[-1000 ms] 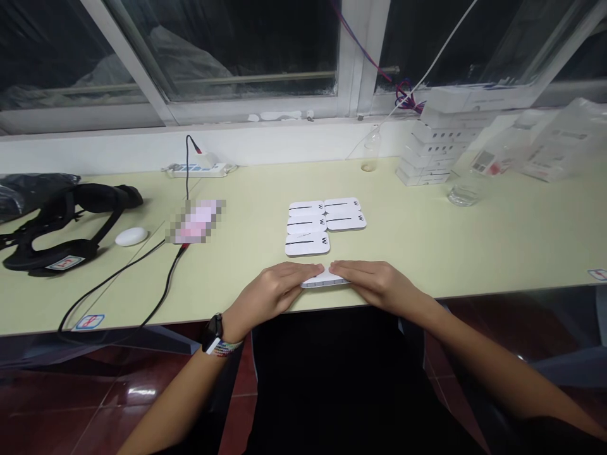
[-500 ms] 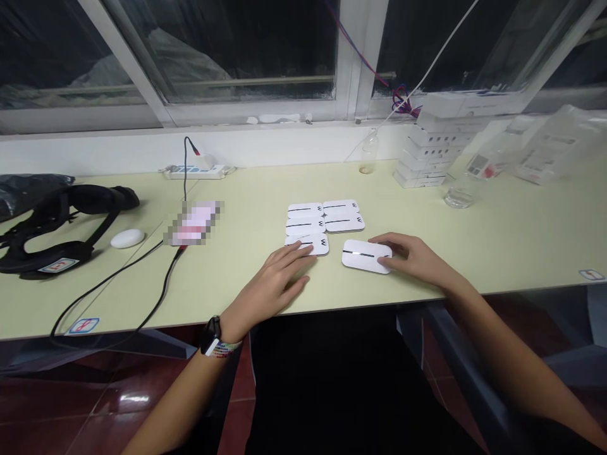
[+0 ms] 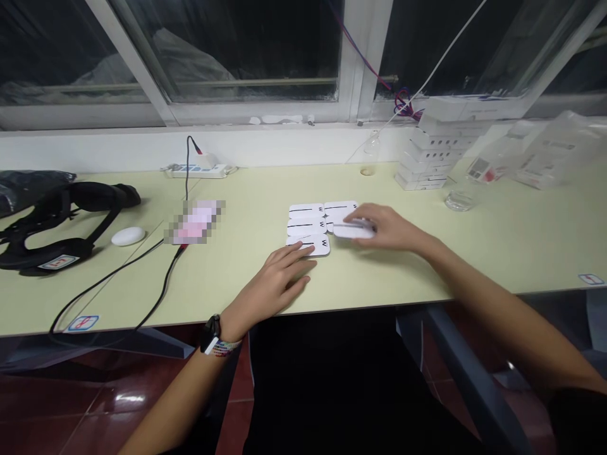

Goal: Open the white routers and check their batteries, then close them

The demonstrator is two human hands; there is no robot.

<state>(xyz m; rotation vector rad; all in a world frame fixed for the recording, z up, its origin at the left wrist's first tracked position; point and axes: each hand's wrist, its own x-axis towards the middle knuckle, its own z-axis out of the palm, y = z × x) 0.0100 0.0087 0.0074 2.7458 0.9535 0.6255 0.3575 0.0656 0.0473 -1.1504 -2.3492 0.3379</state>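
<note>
Several flat white rounded cases, each with a black line and most showing a "W", lie side by side on the pale table. My left hand (image 3: 283,272) rests with fingers spread, its fingertips on the nearest case (image 3: 321,245) of the left column. Two more cases, a middle one (image 3: 303,227) and a far one (image 3: 303,211), touch in a line behind it. In my right hand (image 3: 386,224) a white case (image 3: 349,231) is pinched, blurred by motion and slightly raised. It covers most of the near right case of the group; the far right case (image 3: 339,207) still shows.
To the left are a phone (image 3: 196,221) with a cable, a white oval object (image 3: 128,236) and a black headset (image 3: 61,234). A power strip (image 3: 199,170) stands by the wall. Stacked white boxes (image 3: 427,158), a small glass bottle (image 3: 370,155) and a clear bottle (image 3: 459,200) stand at the back right.
My right hand has lifted its case off the table and carried it left and away from me, over the right column. My left hand has stayed in place.
</note>
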